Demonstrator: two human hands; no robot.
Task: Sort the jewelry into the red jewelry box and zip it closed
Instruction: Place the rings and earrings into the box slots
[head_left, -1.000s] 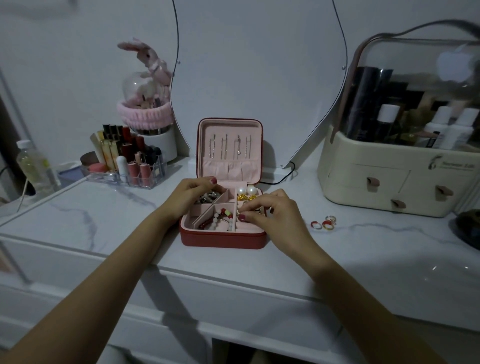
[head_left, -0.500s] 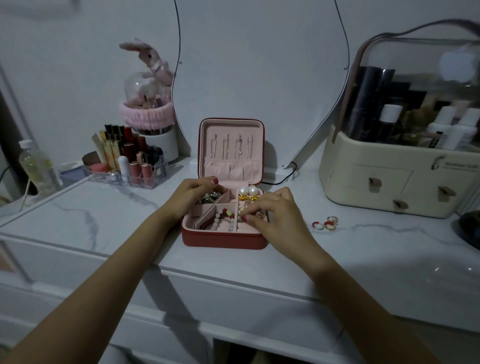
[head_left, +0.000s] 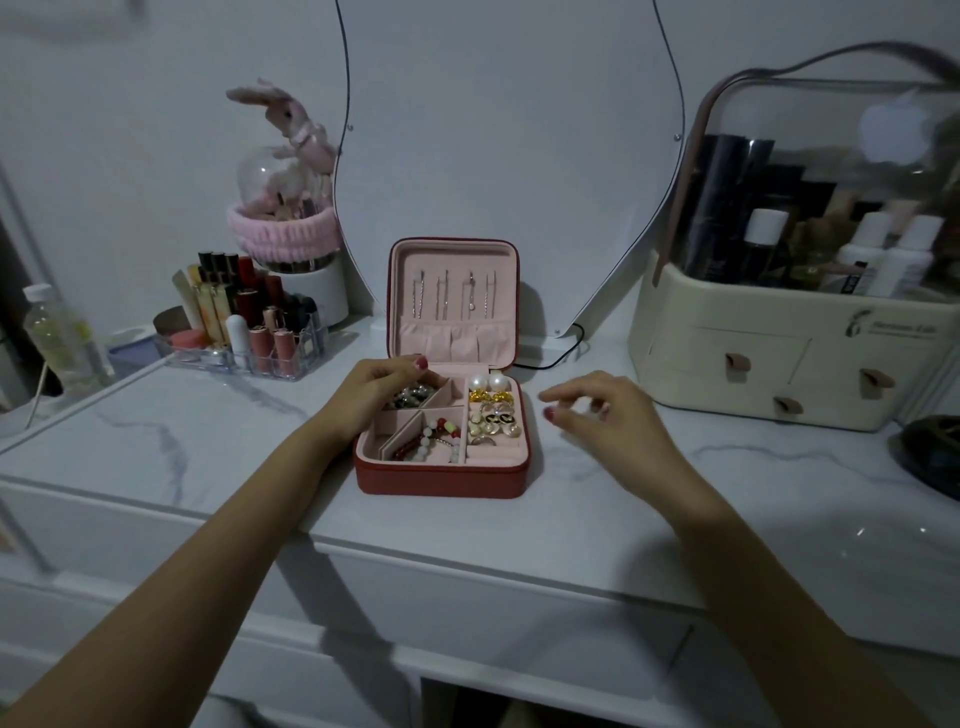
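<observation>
Head view: my left hand (head_left: 375, 391) rests on the back-left corner of the red jewelry box (head_left: 442, 474), fingers curled over the rim and into the back-left compartment, touching the dark beads (head_left: 413, 397) there. Cannot tell if it actually pinches any. My right hand (head_left: 602, 415) hovers just right of the box, clear of it, fingers loosely bent, holding nothing I can see; it is motion-blurred.

Box sits open on the white marble surface (head_left: 208, 441), lid (head_left: 453, 301) upright at the back with thin chains (head_left: 452, 301) hung on its pink lining. Base is pink inside, split by dividers. Front-left compartment: beaded bracelets (head_left: 431, 441), red and white beads. Right side: two pearl earrings (head_left: 488, 383) at the back, gold pieces just in front of them, then black-and-gold round earrings (head_left: 500, 420), small pearl studs, and a ring (head_left: 480, 440) in the padded rolls at the front.

Behind the box: a large curved mirror (head_left: 509, 156). Left: clear organizer (head_left: 291, 358) full of lipsticks, a white cup with a pink headband (head_left: 283, 234) round it, a pink plush rabbit (head_left: 296, 124) on a glass dome, a clear bottle (head_left: 57, 332) at the far left edge. Right: cream cosmetics case (head_left: 779, 353) with a clear lid and small drawers, bottles inside. Dark object at the far right edge, cut off.
</observation>
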